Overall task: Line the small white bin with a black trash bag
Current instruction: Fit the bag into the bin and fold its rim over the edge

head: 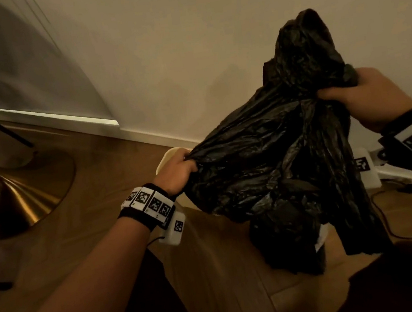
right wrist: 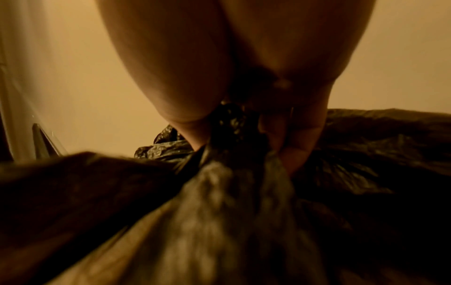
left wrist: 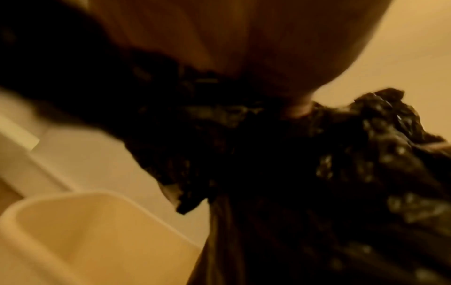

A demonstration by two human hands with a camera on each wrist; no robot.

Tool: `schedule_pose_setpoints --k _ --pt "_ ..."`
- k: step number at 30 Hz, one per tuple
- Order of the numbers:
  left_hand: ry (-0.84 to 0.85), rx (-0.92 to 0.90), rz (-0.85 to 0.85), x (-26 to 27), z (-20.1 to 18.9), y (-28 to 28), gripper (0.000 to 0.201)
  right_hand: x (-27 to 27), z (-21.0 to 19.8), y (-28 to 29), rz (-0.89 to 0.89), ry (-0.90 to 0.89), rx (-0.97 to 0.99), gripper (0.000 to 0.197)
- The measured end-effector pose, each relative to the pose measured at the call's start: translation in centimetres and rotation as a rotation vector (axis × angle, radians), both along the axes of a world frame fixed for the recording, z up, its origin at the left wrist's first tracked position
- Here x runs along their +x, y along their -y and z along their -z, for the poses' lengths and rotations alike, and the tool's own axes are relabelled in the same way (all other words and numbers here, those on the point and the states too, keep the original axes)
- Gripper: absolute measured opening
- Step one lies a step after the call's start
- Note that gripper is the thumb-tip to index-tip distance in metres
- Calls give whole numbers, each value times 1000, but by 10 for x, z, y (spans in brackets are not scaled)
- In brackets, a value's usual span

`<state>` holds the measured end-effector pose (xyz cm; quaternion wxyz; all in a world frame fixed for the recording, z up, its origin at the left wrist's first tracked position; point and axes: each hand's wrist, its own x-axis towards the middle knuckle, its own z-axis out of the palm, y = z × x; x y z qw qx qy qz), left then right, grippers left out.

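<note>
Crinkled black plastic trash bag (head: 279, 162) held aloft, left hand (head: 175, 171) and right hand (head: 365, 98) each in closed grip on bunched edges, spreading it above small white plastic bin (left wrist: 73, 231).

Black trash bag (head: 274, 162): thin, crinkled, glossy plastic, held up in the air above the floor, stretched between two gathered bunches, one low at the left, one higher at the right; a crumpled peak sticking up past the right bunch, loose folds hanging down below. Small white bin (left wrist: 73, 231): open-topped, rounded rim, pale inside, standing near the wall, just under the bag's left end, mostly hidden behind it from the head view
</note>
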<state>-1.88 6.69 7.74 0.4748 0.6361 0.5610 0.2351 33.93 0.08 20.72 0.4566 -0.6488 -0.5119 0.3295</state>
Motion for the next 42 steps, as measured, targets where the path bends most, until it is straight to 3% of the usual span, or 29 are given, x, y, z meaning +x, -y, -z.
schedule_pose_setpoints --k 3,4,7,9,14,16,18,19,20,23,25,30,33,38,42 --pt "-287 153 194 -8 -17 -7 81 -10 -9 -10 33 -45 42 20" --pt "-402 234 250 -12 -17 -12 76 -15 -13 -13 39 -51 54 21" --pt "-577 379 287 -20 -16 -25 23 -32 -23 -21 30 -51 90 28" --pt "-553 375 240 -25 -16 -33 18 -45 -29 -24 18 -50 116 31" --pt "-275 225 13 -42 -16 -59 36 -78 -41 -32 14 19 167 29" --pt "-172 184 7 -46 -22 -61 53 -85 -46 -38 30 50 179 28" --pt "-238 245 130 -53 -27 -60 87 -90 -52 -44 42 66 183 31" --pt "-312 283 183 -56 -27 -60 92 -93 -55 -47 42 75 183 32" --pt "-386 329 215 -60 -21 -65 84 -96 -56 -49 35 84 178 32" --pt "-577 399 249 -60 -11 -76 21 -106 -52 -58 -5 124 159 27" --pt "-507 347 200 -58 -6 -80 19 -114 -44 -62 -30 197 156 19" --pt "-140 153 -26 -53 -2 -93 31 -124 -25 -76 -115 292 219 16" --pt "121 24 -94 -50 -15 -97 56 -125 -27 -89 -132 241 260 14" --pt "265 -81 23 -30 -40 -103 58 -105 -34 -102 -125 255 271 15" --pt "80 -116 31 -23 -25 -110 44 -96 -20 -105 -73 252 183 31"
